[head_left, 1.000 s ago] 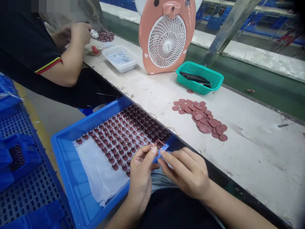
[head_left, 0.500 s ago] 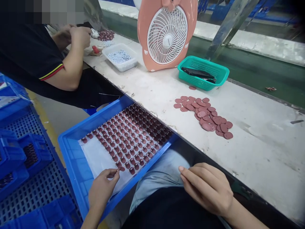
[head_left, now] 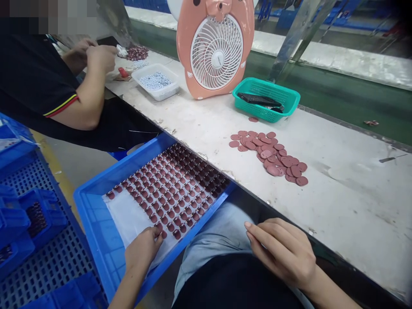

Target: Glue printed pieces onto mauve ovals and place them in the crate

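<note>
My left hand (head_left: 143,248) reaches into the blue tray (head_left: 107,251), its thumb and forefinger pinching a small dark-red rounded piece (head_left: 164,234) at the near end of the rows. Similar pieces, each with a small shiny fitting at its top, lie in neat rows on a white sheet (head_left: 124,214). Over my lap, beside the table edge, my right hand (head_left: 283,253) hovers with its fingers drawn together. Nothing shows at its fingertips. On the table to its upper right is a loose heap of flat dark-red oval discs (head_left: 272,156), some with tiny holes.
A pink fan (head_left: 216,56) stands at the back of the table (head_left: 337,206). Beside it a green basket (head_left: 267,109) holds a black object. A white tub (head_left: 157,88) contains small pale parts. At the left a co-worker's arm (head_left: 86,103) leans over the table. Blue bins (head_left: 41,206) stand at far left.
The left fingers have moved slightly up and forward, setting the piece closer to the row's end. My right hand has barely moved. The camera view has shifted a little.
</note>
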A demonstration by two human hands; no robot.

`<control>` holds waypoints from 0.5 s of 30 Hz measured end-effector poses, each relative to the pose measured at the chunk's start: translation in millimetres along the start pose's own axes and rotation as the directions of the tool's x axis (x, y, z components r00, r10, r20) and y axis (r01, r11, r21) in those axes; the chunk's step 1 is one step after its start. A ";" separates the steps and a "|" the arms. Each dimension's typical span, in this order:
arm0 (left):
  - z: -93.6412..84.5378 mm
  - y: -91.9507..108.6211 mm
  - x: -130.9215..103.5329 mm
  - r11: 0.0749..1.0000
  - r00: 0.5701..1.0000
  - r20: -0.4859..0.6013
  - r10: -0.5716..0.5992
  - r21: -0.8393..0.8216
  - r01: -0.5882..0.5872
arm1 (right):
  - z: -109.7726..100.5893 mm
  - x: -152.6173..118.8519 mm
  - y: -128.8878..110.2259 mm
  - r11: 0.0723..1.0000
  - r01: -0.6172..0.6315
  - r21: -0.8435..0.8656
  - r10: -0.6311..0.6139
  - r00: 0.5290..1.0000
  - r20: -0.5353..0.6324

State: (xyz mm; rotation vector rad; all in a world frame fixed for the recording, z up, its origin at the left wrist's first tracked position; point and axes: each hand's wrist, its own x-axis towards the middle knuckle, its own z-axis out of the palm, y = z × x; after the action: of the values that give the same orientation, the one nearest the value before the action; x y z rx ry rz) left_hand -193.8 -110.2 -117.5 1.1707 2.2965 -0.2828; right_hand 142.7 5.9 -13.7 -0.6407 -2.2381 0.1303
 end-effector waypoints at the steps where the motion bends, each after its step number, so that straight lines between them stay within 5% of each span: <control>1: -0.2 0.5 0.8 1.000 1.000 0.001 0.011 0.011 -0.011 | -0.5 -0.4 0.3 1.000 -0.001 -0.005 0.001 1.000 -0.002; 11: 5.8 -6.8 9.2 0.998 0.999 0.025 0.048 0.048 -0.049 | 3.2 -5.5 4.8 1.000 -0.013 -0.026 0.013 1.000 -0.008; 15: -0.4 -8.9 5.8 0.995 0.995 -0.029 0.098 -0.005 -0.098 | -21.8 -4.0 10.3 0.998 -0.018 -0.062 0.018 1.000 -0.002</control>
State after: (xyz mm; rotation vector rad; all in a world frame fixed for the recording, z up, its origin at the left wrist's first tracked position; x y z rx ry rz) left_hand -203.8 -111.4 -120.9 1.2876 2.2540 -0.2234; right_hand 164.8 10.5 -4.4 -0.6943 -2.2425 0.0689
